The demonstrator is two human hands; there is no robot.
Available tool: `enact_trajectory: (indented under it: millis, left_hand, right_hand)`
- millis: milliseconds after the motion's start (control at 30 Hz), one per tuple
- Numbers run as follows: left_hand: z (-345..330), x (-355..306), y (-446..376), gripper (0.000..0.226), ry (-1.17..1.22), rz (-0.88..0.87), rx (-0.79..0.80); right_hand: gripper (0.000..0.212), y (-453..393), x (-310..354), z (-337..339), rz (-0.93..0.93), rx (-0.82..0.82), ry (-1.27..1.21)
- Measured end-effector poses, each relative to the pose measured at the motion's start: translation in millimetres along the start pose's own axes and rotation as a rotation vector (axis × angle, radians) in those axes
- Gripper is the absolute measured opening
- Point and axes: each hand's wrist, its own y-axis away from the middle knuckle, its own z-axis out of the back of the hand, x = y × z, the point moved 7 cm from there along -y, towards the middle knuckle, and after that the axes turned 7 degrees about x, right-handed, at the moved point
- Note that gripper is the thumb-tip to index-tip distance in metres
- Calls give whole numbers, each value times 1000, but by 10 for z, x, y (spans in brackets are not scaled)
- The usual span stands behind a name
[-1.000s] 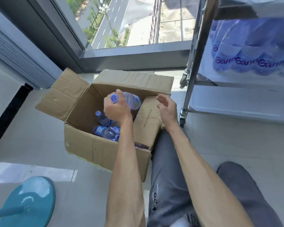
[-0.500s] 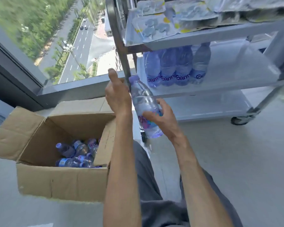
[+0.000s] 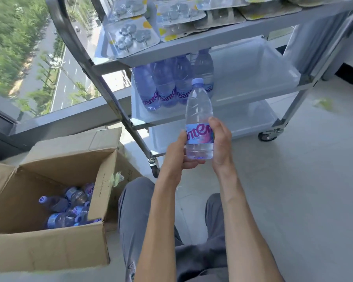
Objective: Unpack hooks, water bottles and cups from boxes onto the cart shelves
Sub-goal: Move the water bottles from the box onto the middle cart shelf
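Clear ribbed plastic forms the water bottle (image 3: 199, 121), which stands upright between both hands in front of the cart (image 3: 228, 39), with a pale violet cap and a glossy label in purple lettering. The left hand (image 3: 176, 155) cups its base, fingers curled beneath and thumb against the label; the right hand (image 3: 220, 145) wraps the lower body from the other side, thumb pressed on the label's edge. Behind it, four matching bottles (image 3: 167, 86) stand close together at the left end of the smooth grey middle shelf (image 3: 253, 78). Blister packs of metal hooks (image 3: 132, 36) lie flat on the top shelf. At the lower left, an open corrugated cardboard box (image 3: 49, 245) on the floor holds more bottles (image 3: 67, 210) lying on their sides. The cart's frame is polished metal tubing on small caster wheels (image 3: 268, 135).
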Motion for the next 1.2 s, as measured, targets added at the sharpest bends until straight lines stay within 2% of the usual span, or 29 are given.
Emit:
enact_trajectory:
  millis: [133, 233, 367, 400, 467, 533, 600, 700, 767, 900, 1067, 1200]
  left_hand:
    - [49, 83, -118, 51, 72, -67, -84]
    - [77, 93, -200, 37, 58, -99, -162]
    - [59, 73, -371, 20, 43, -104, -149]
    - [40, 56, -432, 24, 34, -89, -130]
    - [47, -21, -618, 55, -63, -64, -170]
    - [216, -177, -821, 88, -215, -79, -401]
    - [439, -400, -978, 101, -279, -122, -658]
    - [631, -562, -1262, 121, -312, -67, -828]
    - [687, -561, -1438, 130, -335, -43, -856]
    - [702, -506, -1643, 142, -304, -12, -863]
    - [704, -490, -1726, 143, -391, -27, -878]
    - [722, -496, -1732, 141, -468, 11, -866]
  right_hand:
    - [41, -105, 50, -25, -5, 76, 311]
    - [65, -191, 60, 39, -23, -1, 512]
    - [63, -412, 74, 208, -115, -49, 675]
    - [61, -467, 89, 235, -104, -76, 698]
    - [61, -564, 119, 272, -57, -186, 698]
    - [61, -652, 141, 277, -7, -294, 688]
    - [54, -774, 166, 271, 52, -363, 645]
    - [47, -959, 217, 263, 127, -433, 517]
    - [49, -1077, 228, 251, 159, -457, 478]
    - [65, -1320, 246, 179, 227, -441, 548]
    - [58, -1468, 171, 127, 249, -432, 617]
    - [67, -1438, 110, 87, 307, -435, 584]
